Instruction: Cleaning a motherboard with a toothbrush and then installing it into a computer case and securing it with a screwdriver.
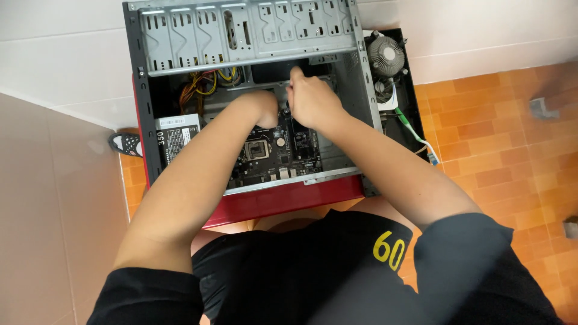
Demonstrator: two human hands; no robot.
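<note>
A home, perhaps a tiled hallway or bathroom floor, is suggested by orange floor tiles [494, 138], white wall tiling [66, 60] and an opened computer case [253, 72] laid down there.

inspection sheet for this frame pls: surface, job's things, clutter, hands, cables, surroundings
Surface: orange tiled floor; the case rests on it.
Job's things: open grey metal computer case with red side, lying flat; black motherboard inside with its processor socket bare; grey power supply box at the case's left.
Clutter: round finned metal cooler with fan on a black panel right of the case.
Hands: left hand and right hand both inside the case over the board's upper edge; whether either holds anything cannot be told.
Cables: yellow, orange and black wire bundle from the power supply; green-and-white cable on the panel.
Surroundings: white tiled wall; black patterned shoe left of the case.
</note>
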